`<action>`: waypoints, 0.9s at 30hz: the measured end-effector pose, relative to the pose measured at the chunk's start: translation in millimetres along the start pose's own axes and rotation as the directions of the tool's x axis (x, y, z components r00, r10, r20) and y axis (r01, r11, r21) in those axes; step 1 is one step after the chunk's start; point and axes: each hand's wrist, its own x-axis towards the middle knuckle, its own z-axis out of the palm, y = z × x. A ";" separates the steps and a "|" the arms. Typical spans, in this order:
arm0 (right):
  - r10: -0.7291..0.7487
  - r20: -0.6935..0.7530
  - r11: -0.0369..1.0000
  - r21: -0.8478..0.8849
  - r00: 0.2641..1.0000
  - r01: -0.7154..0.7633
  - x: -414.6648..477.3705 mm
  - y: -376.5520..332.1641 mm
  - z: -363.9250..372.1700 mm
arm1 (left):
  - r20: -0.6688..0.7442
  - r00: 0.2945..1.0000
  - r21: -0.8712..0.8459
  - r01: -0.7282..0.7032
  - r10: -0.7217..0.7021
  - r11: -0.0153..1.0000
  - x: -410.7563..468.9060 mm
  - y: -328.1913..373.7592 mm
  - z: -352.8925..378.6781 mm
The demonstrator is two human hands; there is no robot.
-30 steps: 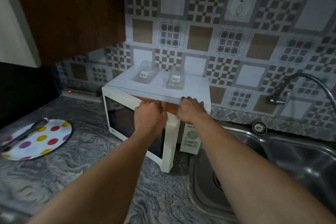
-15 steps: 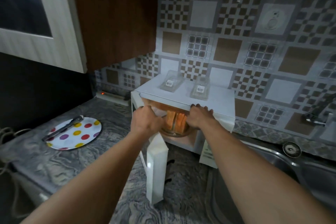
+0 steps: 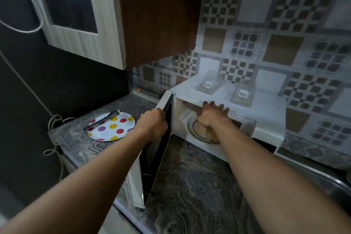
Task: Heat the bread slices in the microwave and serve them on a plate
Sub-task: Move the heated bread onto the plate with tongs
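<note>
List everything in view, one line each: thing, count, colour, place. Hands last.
microwave: 1, white, on counter against tiled wall
door: 1, white frame with dark window, swung open to the left
bread: count unclear, golden brown, inside microwave, mostly hidden by right hand
plate: 1, white with coloured dots, on counter left of microwave
tongs: 1, metal, lying across plate
containers: 2, clear, on top of microwave
counter: 1, grey marbled, under microwave and plate
cabinet: 1, brown, upper left
sink: 1, steel, lower right edge
left hand: 1, grips door's top edge
right hand: 1, reaching into microwave over bread; grip hidden
</note>
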 end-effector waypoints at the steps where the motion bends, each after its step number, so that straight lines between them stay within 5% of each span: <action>1: -0.008 0.008 1.000 0.003 1.000 0.008 2.7 -6.6 0.4 | -0.003 1.000 0.005 -0.012 0.012 1.000 -0.5 -5.8 -0.6; 7: -0.088 0.042 0.996 0.006 0.995 0.088 14.6 -42.0 4.6 | -0.034 0.998 0.079 -0.044 0.047 0.996 -3.4 -35.1 -0.2; 16: -0.444 0.065 0.896 0.061 0.894 0.441 16.4 -120.6 4.0 | 0.016 0.992 0.226 0.121 -0.128 0.966 -1.5 -67.1 -18.3; 27: -0.412 0.115 0.909 -0.014 0.904 0.416 26.5 -163.1 6.9 | 0.041 0.964 0.156 0.253 -0.262 0.955 1.9 -105.0 -50.1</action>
